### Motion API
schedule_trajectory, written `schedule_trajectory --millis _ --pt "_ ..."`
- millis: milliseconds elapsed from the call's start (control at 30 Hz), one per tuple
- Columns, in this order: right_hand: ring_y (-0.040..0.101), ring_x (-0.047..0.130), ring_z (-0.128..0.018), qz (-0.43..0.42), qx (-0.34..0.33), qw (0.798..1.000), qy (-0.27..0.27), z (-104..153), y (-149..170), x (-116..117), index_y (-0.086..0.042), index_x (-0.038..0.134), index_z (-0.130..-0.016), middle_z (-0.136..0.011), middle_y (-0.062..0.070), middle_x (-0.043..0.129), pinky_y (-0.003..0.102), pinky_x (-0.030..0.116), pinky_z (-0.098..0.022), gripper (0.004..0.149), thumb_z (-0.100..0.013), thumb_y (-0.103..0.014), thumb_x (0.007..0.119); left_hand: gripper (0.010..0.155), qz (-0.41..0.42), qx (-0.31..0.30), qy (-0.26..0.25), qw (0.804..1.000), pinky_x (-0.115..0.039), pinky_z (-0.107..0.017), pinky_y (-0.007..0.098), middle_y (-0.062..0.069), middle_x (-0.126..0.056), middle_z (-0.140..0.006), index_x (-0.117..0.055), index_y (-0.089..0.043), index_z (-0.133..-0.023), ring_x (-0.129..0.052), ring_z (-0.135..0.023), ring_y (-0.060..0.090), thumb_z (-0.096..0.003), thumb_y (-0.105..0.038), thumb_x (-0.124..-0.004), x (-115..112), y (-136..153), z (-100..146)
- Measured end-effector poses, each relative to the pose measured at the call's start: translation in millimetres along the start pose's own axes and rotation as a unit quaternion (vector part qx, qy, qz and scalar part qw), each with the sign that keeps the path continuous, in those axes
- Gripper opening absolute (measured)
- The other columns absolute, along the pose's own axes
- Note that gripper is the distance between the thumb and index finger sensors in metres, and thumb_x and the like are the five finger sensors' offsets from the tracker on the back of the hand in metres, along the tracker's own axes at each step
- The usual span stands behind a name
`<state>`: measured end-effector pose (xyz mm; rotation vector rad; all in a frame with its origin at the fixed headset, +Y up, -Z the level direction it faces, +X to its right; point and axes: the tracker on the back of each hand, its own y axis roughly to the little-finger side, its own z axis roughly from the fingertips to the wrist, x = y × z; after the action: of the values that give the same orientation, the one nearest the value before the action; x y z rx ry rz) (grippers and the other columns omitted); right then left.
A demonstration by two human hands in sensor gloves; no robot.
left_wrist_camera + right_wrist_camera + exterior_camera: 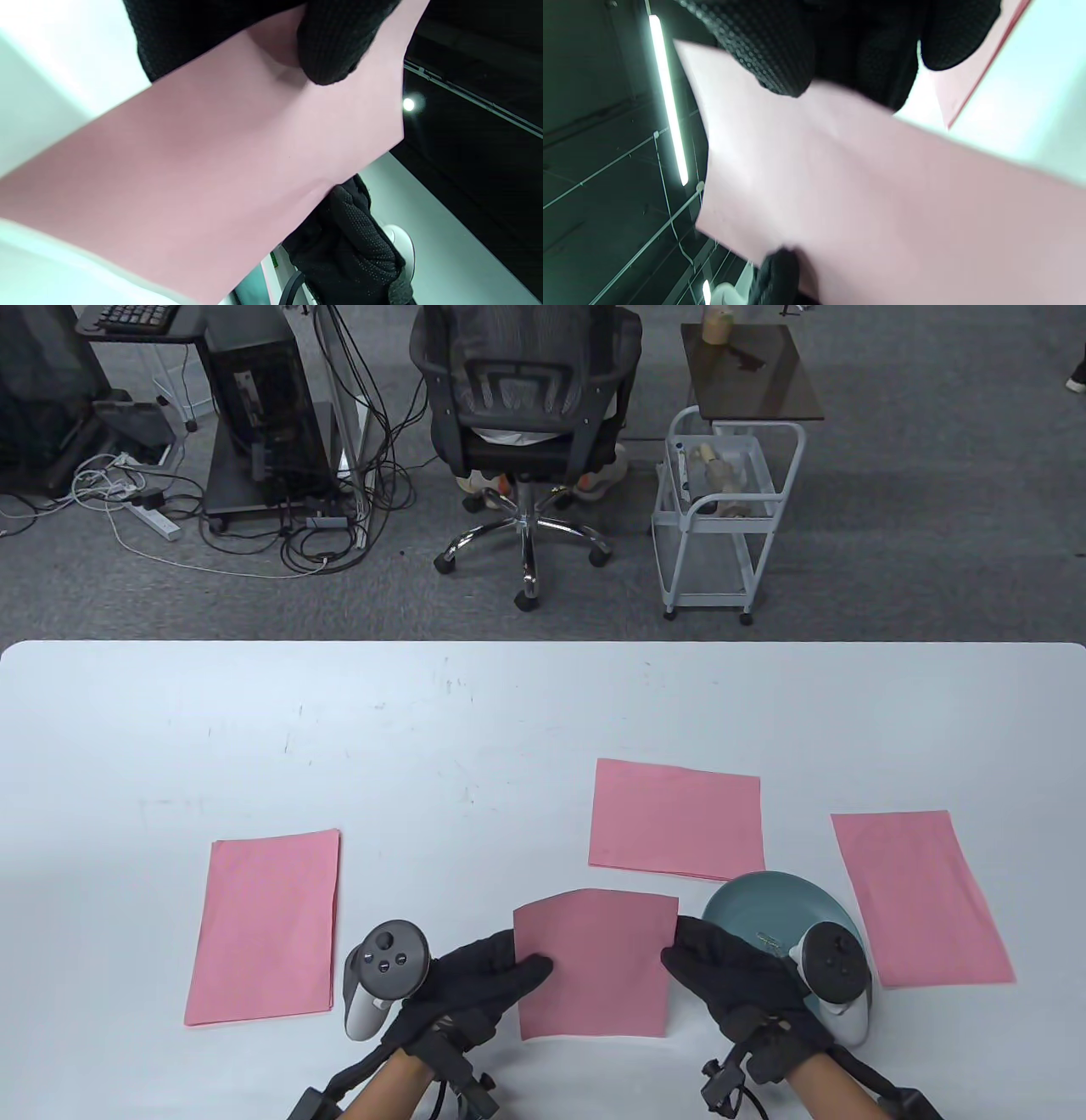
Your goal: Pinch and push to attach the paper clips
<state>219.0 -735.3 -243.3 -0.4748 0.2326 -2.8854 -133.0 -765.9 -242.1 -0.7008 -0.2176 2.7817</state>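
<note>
Paper [594, 967] hung gripped between left hand [475, 984] and right hand [730, 976]; clips [770, 940], seemingly in the dish [764, 903], lay just beyond the right.

Beyond the far edge of the white table [339, 712] lies grey carpet [933, 475]. A black mesh office chair [523, 398] on a chrome star base stands at centre, with someone's shoes visible beneath the seat. To its right stands a white wire trolley [721, 517] on castors — items sit in its upper basket, too small to identify. Behind the trolley is a dark-topped side table [759, 373] carrying a small container. At far left, a black computer tower [263, 415] rests on a wheeled stand — cables and a white power strip [153, 517] trail across the floor beside it. A keyboard [136, 315] sits on a desk at top left.
</note>
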Motion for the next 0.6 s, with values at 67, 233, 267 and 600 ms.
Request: schedule_trajectory --millis 67,233,267,600 --pt "0.037 0.087 -0.079 0.012 -0.001 0.999 0.031 0.5 -3.1 -15.6 -0.013 0.077 -0.098 -0.092 0.014 0.088 0.058 0.063 -0.064 0.04 -0.059 -0.021 0.079 0.042 0.009 0.003 -0.002 1.0 -0.083 -0.062 0.044 0.0 -0.095 -0.092 -0.079 -0.024 -0.103 -0.1 -0.08 0.024 -0.0619 -0.033 -0.083 3.3 2.7 -0.3" --pt "0.039 0.084 -0.081 0.148 0.016 0.986 0.079 4.2 -8.6 -55.9 -0.012 0.076 -0.1 -0.094 0.017 0.086 0.06 0.06 -0.065 0.042 -0.059 -0.021 0.08 0.042 0.017 0.013 -0.009 1.0 -0.083 -0.062 0.044 0.0 -0.096 -0.092 -0.079 -0.024 -0.103 -0.101 -0.079 0.024 -0.0616 -0.033 -0.083 12.1 6.9 -0.5" --pt "0.04 0.084 -0.082 0.186 0.027 0.979 0.078 4.6 -8.7 -61.3 -0.012 0.075 -0.1 -0.095 0.017 0.085 0.06 0.06 -0.065 0.043 -0.059 -0.022 0.08 0.042 0.022 0.017 -0.009 1.0 -0.083 -0.062 0.044 0.0 -0.096 -0.092 -0.079 -0.024 -0.103 -0.101 -0.079 0.024 -0.0616 -0.033 -0.083 13.3 8.1 -0.5" --pt "0.04 0.08 -0.086 0.488 0.105 0.866 0.021 0.3 3.3 -61.2 -0.012 0.078 -0.1 -0.098 0.017 0.083 0.06 0.057 -0.068 0.045 -0.056 -0.022 0.085 0.042 0.047 0.029 -0.009 0.998 -0.083 -0.062 0.044 0.0 -0.096 -0.092 -0.079 -0.024 -0.103 -0.1 -0.079 0.024 -0.0619 -0.033 -0.083 16.2 11.6 -0.4"
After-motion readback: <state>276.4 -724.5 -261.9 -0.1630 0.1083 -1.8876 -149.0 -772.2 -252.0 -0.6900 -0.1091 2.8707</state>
